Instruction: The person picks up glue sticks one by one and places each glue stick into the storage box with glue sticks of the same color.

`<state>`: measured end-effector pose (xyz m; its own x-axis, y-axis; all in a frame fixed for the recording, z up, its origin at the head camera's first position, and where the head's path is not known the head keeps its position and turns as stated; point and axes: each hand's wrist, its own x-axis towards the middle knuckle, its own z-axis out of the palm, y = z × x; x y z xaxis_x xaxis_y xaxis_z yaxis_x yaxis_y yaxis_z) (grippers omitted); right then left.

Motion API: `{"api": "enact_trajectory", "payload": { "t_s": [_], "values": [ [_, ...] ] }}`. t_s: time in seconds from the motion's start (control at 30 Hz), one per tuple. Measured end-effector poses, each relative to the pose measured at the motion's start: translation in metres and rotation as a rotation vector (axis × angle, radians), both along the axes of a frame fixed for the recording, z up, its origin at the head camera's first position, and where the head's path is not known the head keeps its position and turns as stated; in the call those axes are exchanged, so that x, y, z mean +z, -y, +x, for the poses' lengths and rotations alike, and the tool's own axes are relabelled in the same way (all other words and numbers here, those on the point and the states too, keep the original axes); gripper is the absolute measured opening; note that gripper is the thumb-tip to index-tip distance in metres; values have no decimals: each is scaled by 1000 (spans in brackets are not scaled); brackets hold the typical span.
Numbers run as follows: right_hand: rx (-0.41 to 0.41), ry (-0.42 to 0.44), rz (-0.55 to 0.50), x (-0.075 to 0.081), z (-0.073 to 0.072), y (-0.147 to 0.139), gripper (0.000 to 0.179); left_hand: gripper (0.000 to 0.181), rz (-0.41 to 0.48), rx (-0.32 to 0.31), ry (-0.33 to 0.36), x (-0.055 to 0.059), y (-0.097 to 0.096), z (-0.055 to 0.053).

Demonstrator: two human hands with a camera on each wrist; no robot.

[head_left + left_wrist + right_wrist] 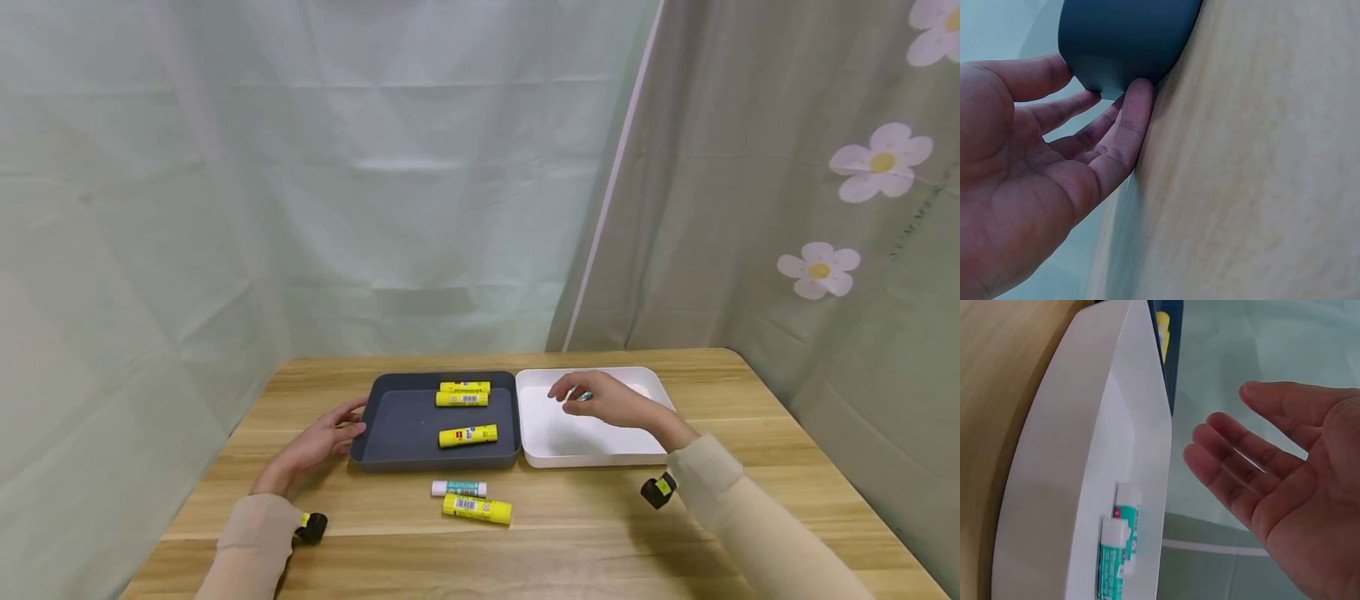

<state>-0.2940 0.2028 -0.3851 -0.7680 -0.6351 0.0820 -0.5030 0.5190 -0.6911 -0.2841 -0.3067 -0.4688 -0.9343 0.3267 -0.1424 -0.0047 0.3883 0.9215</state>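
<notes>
My left hand (pixel 321 443) touches the left end of a dark grey tray (pixel 397 427), its fingertips against the wall in the left wrist view. Three yellow glue sticks lie in that tray, one (pixel 468 436) near the front and two side by side at the back. Above the white tray (pixel 551 435) hovers my right hand (pixel 617 402), fingers loosely bent and holding nothing. Two teal-and-white glue sticks (pixel 1113 557) lie inside the white tray in the right wrist view. In front of the grey tray, a yellow glue stick (pixel 477 509) lies beside a white-and-teal one (pixel 459 489).
Both trays stand side by side on a wooden table (pixel 570 542). Pale curtains (pixel 420 208) hang behind it and at the sides, with white flowers (pixel 881 162) on the right one. Each wrist wears a small black camera (pixel 658 491).
</notes>
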Motion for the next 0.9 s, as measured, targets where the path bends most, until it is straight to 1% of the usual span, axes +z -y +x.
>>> {"api": "enact_trajectory", "payload": {
  "t_s": [0.27,0.4,0.53,0.67,0.77,0.9],
  "values": [
    [82,93,-53,0,22,14,33,66,-7,-10,-6,0,-1,1],
    [97,108,-59,-1,32,22,37,66,-7,-15,-10,0,0,1],
    [119,100,-69,-2,41,29,36,66,2,-15,-12,0,0,0],
    [138,85,-55,-4,49,36,35,66,5,-22,-12,0,1,0],
    [150,107,-72,-5,53,41,36,67,5,-25,-11,0,1,0],
    [151,159,-108,-6,58,47,36,66,9,-18,-7,2,1,1]
  ]
}}
